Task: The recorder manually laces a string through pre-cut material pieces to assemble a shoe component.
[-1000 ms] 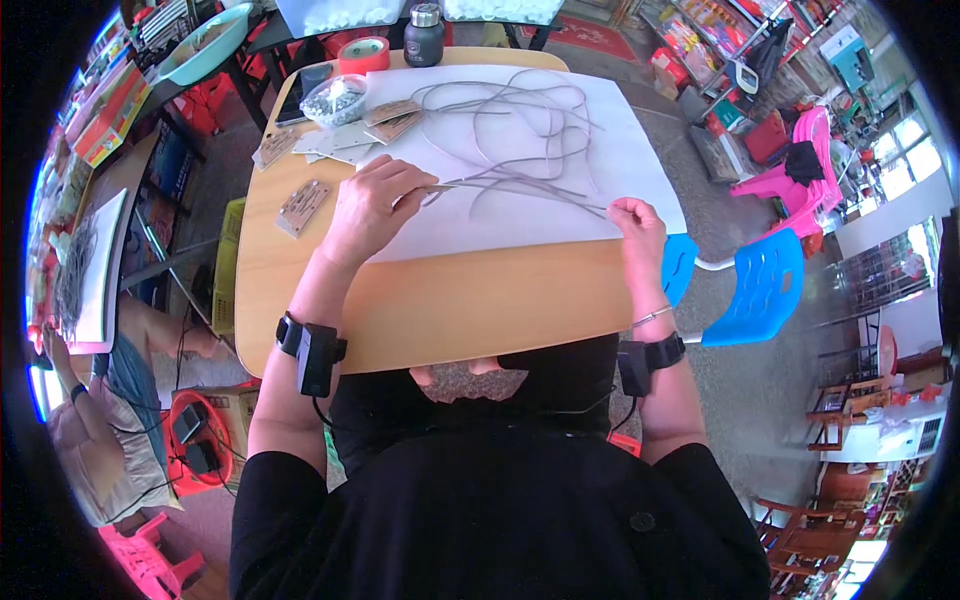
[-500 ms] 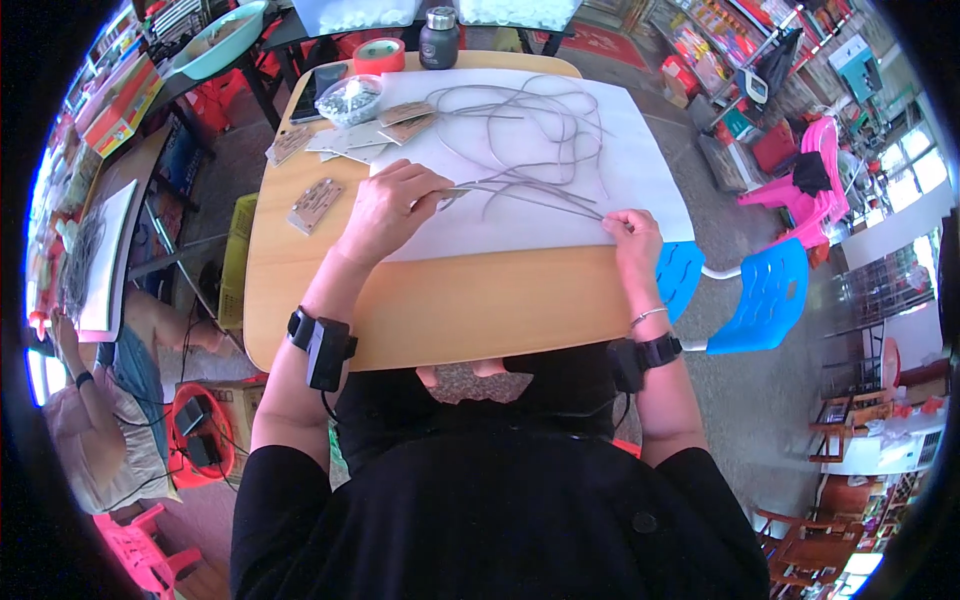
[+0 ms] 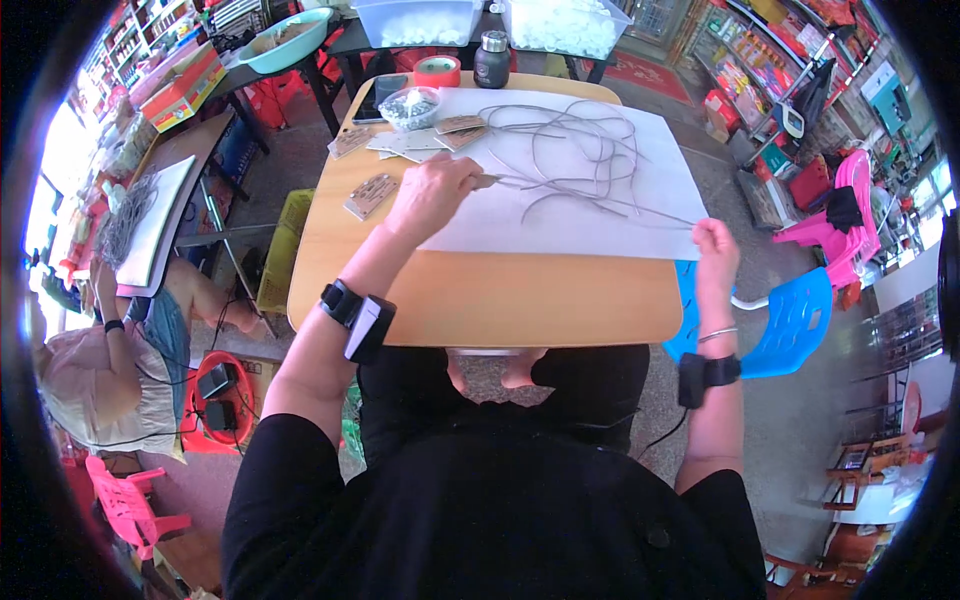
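Long thin grey cords (image 3: 590, 150) lie in loose loops on a white sheet (image 3: 560, 235) over the wooden table. My left hand (image 3: 432, 200) pinches the cords at the left end of the tangle. A small brownish tip pokes out past its fingers; I cannot make out what it is. My right hand (image 3: 716, 255), beyond the sheet's right edge, is closed on one cord. That strand stretches nearly straight between my two hands. Left of my left hand lies a small tan card (image 3: 370, 196) with dark marks. Behind it more cards (image 3: 415, 143) overlap in a pile.
A clear bowl of small grey pieces (image 3: 409, 110), red tape roll (image 3: 437, 70), phone (image 3: 380, 100) and dark bottle (image 3: 491, 62) stand along the table's far side. A blue chair (image 3: 790, 325) is at the right. At the left, another person (image 3: 105, 370) sits by a side table.
My right hand has moved right, away from my left hand, drawing a cord out between them. The whole view has shifted, with the table now further right in it.
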Motion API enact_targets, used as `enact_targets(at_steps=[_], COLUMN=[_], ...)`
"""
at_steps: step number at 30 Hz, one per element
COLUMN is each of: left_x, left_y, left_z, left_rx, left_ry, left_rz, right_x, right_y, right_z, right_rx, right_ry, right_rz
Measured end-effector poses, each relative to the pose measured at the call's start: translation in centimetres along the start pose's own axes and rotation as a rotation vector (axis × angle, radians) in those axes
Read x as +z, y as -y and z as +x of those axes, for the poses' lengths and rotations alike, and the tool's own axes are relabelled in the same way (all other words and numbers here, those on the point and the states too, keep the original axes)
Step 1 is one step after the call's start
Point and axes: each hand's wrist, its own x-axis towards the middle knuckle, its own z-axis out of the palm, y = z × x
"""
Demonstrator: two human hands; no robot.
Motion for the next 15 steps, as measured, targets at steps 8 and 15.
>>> enact_targets(at_steps=[8,15], left_x=[-0.7,-0.9], left_y=[-1.4,-1.4], left_z=[-2.5,-5.4], left_rx=[-0.096,-0.51], left_ry=[0.19,0.332], left_rz=[-0.207,-0.933], right_x=[-2.8,-1.6], right_y=[1.3,1.4], right_z=[0.5,2.2], right_rx=[0.08,0.191], right_ry=[0.016,0.165], right_rz=[0.25,0.306])
